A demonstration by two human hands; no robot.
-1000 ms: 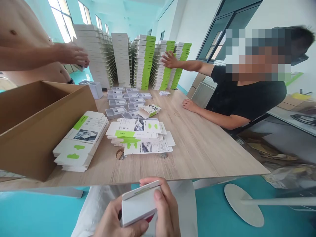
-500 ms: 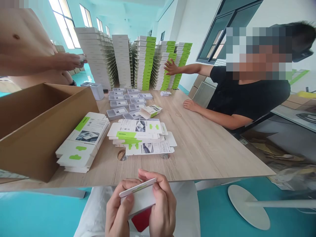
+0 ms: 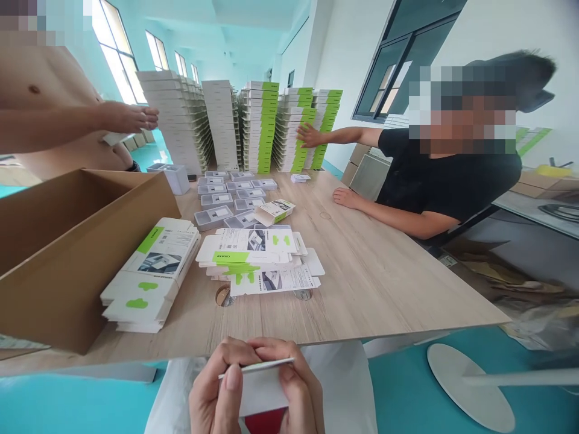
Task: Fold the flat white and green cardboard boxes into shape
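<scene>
Between both hands, just below the table's near edge, is a small white carton [image 3: 262, 390] with a flap along its top. My left hand [image 3: 217, 389] is closed on its left side, thumb laid up against the flap. Closed around the right side, my right hand [image 3: 296, 386] has its fingers bent over the back. Something red [image 3: 266, 421] shows beneath the carton; what it is I cannot make out. Straight ahead on the table lies a loose pile of flat printed cartons [image 3: 262, 259], white with green patches.
A banded stack of flat cartons [image 3: 151, 271] lies beside a large brown cardboard box [image 3: 131, 223] on the left. Clear plastic trays [image 3: 215, 217] and an open carton [image 3: 275, 212] sit farther back, before tall carton stacks [image 3: 260, 129]. One person [image 3: 434, 187] sits right; another [image 3: 58, 120] stands left.
The carton's flap has tipped down, now seen nearly edge-on, with my left thumb higher against it. The standing person's hand has shifted. The view has tilted slightly up.
</scene>
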